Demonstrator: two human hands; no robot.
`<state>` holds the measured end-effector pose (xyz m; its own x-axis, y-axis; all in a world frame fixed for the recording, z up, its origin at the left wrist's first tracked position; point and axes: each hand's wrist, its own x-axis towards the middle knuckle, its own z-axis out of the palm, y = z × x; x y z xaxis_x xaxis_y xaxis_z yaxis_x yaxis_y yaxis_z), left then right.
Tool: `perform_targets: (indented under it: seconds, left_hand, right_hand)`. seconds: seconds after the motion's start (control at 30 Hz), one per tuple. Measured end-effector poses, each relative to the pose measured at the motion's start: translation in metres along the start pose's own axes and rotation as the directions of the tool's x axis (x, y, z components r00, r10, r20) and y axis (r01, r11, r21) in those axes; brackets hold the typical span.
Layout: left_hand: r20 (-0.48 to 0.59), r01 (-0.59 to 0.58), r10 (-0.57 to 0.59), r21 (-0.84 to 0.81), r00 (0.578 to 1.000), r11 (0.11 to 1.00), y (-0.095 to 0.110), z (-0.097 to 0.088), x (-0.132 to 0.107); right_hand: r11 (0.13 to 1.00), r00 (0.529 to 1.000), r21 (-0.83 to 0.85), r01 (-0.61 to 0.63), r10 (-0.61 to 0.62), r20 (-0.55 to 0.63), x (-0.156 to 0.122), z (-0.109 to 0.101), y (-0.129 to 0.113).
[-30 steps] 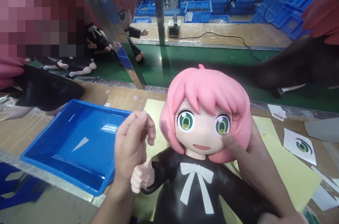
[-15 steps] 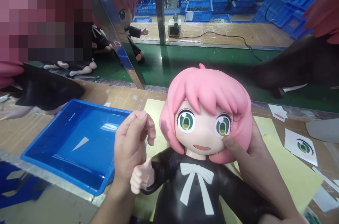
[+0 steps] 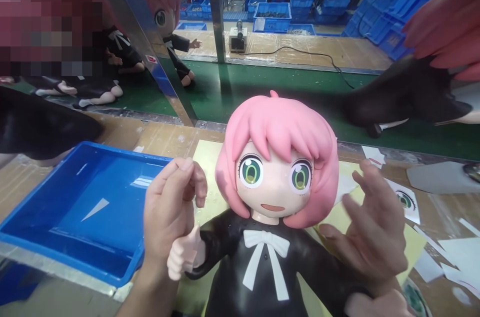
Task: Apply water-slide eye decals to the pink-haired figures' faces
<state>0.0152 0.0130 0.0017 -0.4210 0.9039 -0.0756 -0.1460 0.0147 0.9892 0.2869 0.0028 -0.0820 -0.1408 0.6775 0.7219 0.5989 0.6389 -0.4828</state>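
Observation:
A large doll figure (image 3: 258,262) with pink hair, green eyes, a black dress and a white bow faces me, lying on yellow paper (image 3: 205,157). Beside its head on the left, my left hand (image 3: 173,202) is closed, thumb and forefinger pressed together and the other fingers curled. Whatever may sit in that pinch is too small or hidden to see. The doll's small fist (image 3: 183,253) is just below that wrist. To the right of the pink hair, my right hand (image 3: 371,229) is raised with fingers spread, apart from the face and holding nothing.
A blue tray (image 3: 112,227) with a white paper scrap (image 3: 95,209) stands at left. Eye-printed paper (image 3: 407,202) and cut scraps (image 3: 461,257) lie at right. Beyond runs a green conveyor (image 3: 210,94) with similar dolls (image 3: 170,42) and a metal post (image 3: 150,42).
My right hand has let go of the doll's cheek and moved off to the right, its fingers opening. The left hand keeps its pinch. The whole view has shifted slightly.

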Motion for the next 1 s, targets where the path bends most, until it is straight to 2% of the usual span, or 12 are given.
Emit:
perform_targets:
  seconds: [0.07, 0.2, 0.5, 0.8, 1.0]
  left_hand:
    - [-0.010, -0.005, 0.005, 0.008, 1.000, 1.000, 0.001, 0.001, 0.000]
    - [0.008, 0.003, -0.003, 0.005, 1.000, 1.000, 0.003, 0.000, 0.000]
    - [0.019, 0.016, -0.015, -0.008, 1.000, 1.000, 0.003, -0.001, 0.002]
    - [0.016, 0.001, -0.001, -0.002, 1.000, 1.000, 0.002, -0.002, 0.001]
    - [0.060, 0.015, -0.014, -0.023, 0.998, 1.000, -0.001, -0.007, 0.005]
  right_hand:
    - [0.979, 0.985, -0.116, 0.167, -0.160, 0.072, 0.003, -0.002, 0.003]
    - [0.951, 0.967, -0.191, 0.242, -0.221, 0.125, 0.012, 0.000, 0.000]
    - [0.944, 0.955, -0.192, 0.270, -0.238, 0.176, 0.013, 0.002, -0.002]
    - [0.947, 0.962, -0.184, 0.263, -0.242, 0.130, 0.018, 0.003, -0.002]
    - [0.945, 0.955, -0.166, 0.281, -0.258, 0.144, 0.023, 0.004, 0.000]
